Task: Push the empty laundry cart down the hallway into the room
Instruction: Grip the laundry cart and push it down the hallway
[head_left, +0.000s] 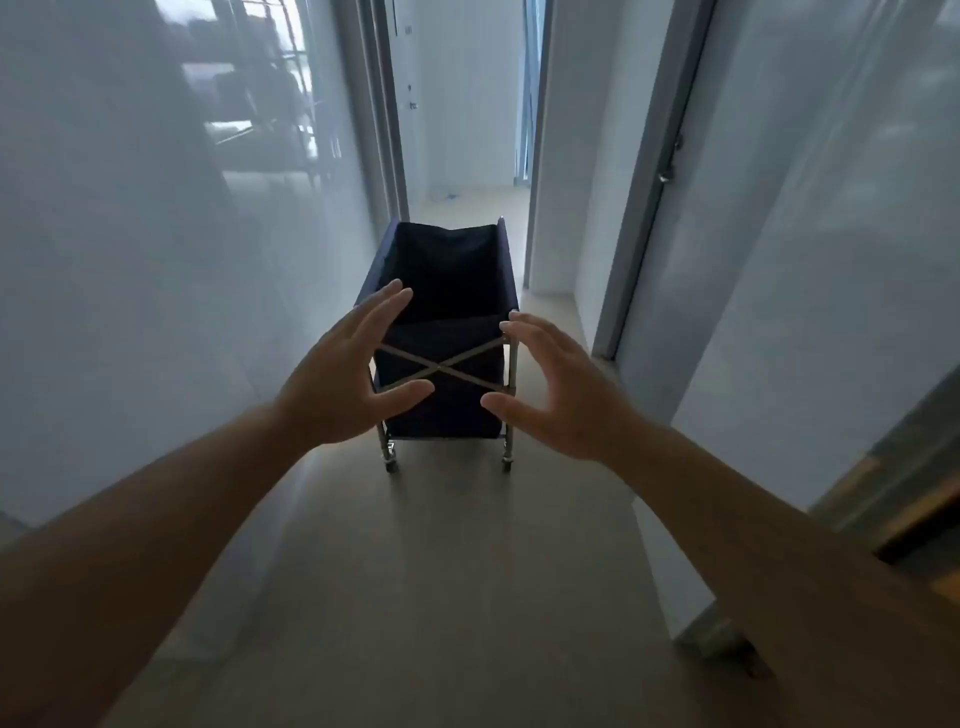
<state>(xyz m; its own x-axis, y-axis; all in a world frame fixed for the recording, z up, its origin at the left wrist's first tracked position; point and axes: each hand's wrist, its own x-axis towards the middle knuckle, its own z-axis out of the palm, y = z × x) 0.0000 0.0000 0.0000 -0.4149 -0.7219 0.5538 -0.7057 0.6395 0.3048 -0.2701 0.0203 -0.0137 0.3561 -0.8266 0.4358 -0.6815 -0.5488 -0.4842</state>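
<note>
The laundry cart (441, 405) stands in the middle of the hallway ahead of me. It has a dark navy fabric bag on a metal frame with crossed braces and small caster wheels. Nothing shows inside the bag. My left hand (348, 379) is stretched out in front of the cart's near left corner, fingers spread. My right hand (556, 389) is held out in front of the near right corner, fingers curved and apart. Both hands hold nothing; I cannot tell whether the fingertips touch the frame.
Glossy white walls (156, 260) close the hallway on both sides. A closed door with a handle (667, 174) is on the right. Beyond the cart an open doorway (467, 130) leads into a bright room. Beige tile floor (426, 571) lies between me and the cart.
</note>
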